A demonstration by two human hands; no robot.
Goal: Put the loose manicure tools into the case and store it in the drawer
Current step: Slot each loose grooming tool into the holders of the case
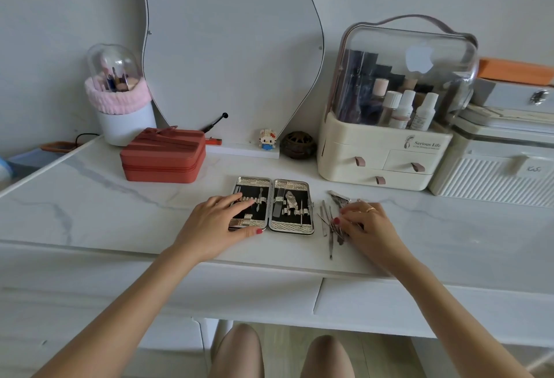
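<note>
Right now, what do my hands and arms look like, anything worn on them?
Both forearms are bare, with no sleeves, watch or bracelet showing. The nails on both hands that can be seen are painted red. The right hand wears a thin gold-coloured ring on one finger. The left hand shows no ring from this view.

The case's [272,205] left half was partly covered by the left hand [220,221]; tools [329,221] right of it were hidden under the right hand [364,221].

left hand [220,221] flat (fingers straight), right hand [364,221] curled
</note>
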